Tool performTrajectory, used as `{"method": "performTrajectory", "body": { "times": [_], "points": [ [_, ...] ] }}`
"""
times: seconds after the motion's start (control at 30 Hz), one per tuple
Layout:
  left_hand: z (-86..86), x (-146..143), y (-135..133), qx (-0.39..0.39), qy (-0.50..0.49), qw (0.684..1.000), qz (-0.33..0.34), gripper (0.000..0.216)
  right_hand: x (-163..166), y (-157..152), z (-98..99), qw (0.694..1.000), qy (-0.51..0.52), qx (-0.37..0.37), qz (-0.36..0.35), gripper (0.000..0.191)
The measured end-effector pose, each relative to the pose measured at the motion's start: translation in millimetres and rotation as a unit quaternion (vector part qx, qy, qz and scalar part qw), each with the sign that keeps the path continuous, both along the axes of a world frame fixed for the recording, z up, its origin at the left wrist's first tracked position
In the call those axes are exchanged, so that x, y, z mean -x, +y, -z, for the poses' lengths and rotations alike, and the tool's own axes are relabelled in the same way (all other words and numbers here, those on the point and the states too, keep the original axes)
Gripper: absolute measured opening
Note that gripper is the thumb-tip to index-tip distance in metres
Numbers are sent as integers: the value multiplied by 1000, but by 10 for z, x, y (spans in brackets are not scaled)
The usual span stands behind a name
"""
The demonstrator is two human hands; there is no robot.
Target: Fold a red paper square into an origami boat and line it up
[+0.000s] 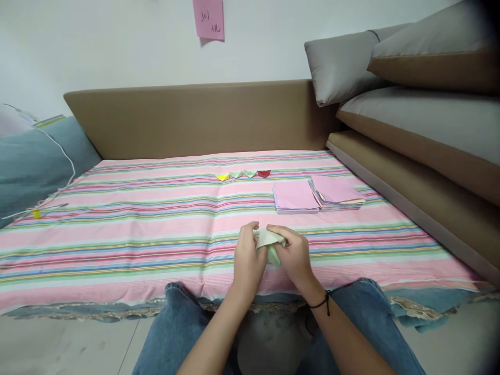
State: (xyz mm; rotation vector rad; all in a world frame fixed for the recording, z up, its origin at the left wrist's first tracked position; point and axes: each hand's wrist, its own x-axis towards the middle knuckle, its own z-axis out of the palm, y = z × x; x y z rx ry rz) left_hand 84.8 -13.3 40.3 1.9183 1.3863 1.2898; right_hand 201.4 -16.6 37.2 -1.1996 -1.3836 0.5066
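Note:
A pale green sheet of folding paper (271, 238), partly folded, is held up between both hands above the front of the striped cloth. My left hand (249, 252) pinches its left side, thumb against the paper. On the other side my right hand (294, 252) grips it with thumb and fingers, covering part of the folds. Farther back stand small folded paper boats in a row: a yellow boat (223, 177), two pale green ones (250, 173) and a dark red boat (264, 173). Two stacks of square paper, the left stack (296, 198) and the right stack (336, 190), have pink sheets on top.
The striped cloth (117, 224) covers a low bed-like surface with a brown backboard (203, 122). Grey and brown cushions (422, 120) are piled at the right. A white cable (64, 153) runs along the left. A pink note (209, 20) hangs on the wall.

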Motion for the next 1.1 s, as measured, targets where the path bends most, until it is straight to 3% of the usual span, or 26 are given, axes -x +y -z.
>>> {"method": "performTrajectory", "body": {
  "times": [0.17,0.33,0.5,0.63,0.8,0.9,1.1],
  "points": [
    [-66,98,75,31,-82,993,85,32,-129,46,-2,996,74,-6,-59,36],
    [-99,214,131,76,-227,959,151,21,-227,49,-54,985,112,7,-132,27],
    [-166,306,38,159,-248,938,183,28,-297,-56,-140,972,92,34,-213,24],
    [-140,360,-10,203,-270,929,154,27,-330,-123,-148,954,77,70,-281,31],
    [-81,390,-9,214,-288,918,167,17,-275,-102,-62,956,151,100,-229,25],
    [-101,389,-28,237,-260,914,202,27,-230,-81,-12,948,219,135,-189,34],
    [-102,380,-61,265,-233,913,206,37,-208,-75,41,935,232,197,-180,26]
  ]
}}
